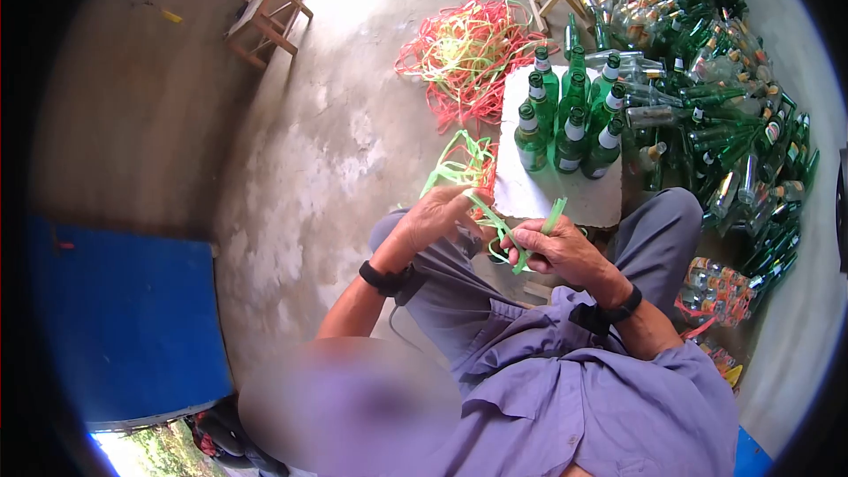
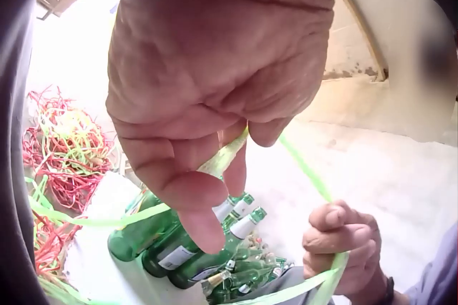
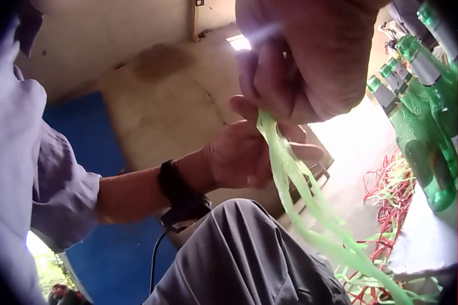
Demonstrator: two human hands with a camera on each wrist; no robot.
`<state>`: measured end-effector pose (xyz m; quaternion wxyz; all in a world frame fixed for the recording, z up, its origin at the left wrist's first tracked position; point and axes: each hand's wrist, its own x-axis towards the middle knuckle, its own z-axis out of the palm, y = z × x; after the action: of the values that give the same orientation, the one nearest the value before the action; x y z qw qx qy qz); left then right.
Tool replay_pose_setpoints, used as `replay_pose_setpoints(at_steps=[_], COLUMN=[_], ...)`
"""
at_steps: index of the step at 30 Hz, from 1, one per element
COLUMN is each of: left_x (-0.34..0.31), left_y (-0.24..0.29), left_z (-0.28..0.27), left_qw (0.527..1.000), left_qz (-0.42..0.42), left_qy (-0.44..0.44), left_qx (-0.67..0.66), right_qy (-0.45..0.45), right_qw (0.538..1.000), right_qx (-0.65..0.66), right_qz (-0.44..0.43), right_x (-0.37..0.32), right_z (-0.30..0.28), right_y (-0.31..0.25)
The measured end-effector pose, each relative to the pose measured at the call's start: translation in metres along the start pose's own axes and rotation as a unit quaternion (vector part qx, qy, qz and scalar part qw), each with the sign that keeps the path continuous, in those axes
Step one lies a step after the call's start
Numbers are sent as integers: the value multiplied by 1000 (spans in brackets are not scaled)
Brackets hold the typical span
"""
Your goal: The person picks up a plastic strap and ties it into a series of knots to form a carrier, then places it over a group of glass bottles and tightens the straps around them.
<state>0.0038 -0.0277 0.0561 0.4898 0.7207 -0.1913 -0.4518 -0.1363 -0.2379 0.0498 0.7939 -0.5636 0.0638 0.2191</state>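
My left hand (image 1: 440, 216) pinches a light green plastic strip (image 2: 308, 169) between thumb and fingers in front of my lap. A short way to its right, my right hand (image 1: 556, 247) grips the same strip, with a free end sticking up past the thumb. In the right wrist view, looped lengths of the strip (image 3: 293, 183) hang down from the right hand's fingertips. Just beyond both hands, several green glass bottles (image 1: 572, 140) with pale neck labels stand upright in a group on a white slab (image 1: 583, 205).
A tangled heap of red and green strips (image 1: 473, 53) lies on the floor beyond the slab, with more green strips (image 1: 459, 163) beside it. Many empty bottles (image 1: 707, 115) are piled along the right wall. A wooden chair (image 1: 265, 13) stands far left, near a blue panel (image 1: 132, 318).
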Motion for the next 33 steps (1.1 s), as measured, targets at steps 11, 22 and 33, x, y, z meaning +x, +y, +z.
replay_pose_setpoints(at_steps=[11,22,33], left_x=[-35,23,-32], left_y=[-25,87,197], left_z=[77,-101,-223], left_qw=[991,886,824], left_qz=[-15,282,436], left_qy=[-117,363,358], left_qx=[68,-55,-54], right_qy=[-12,20,90], right_qw=[993,989,994], right_qx=[97,107,55], right_qz=[-68,-105,-15], right_x=[-34,-32,-26], right_z=[-9,-10,-38], right_y=[22,48,63])
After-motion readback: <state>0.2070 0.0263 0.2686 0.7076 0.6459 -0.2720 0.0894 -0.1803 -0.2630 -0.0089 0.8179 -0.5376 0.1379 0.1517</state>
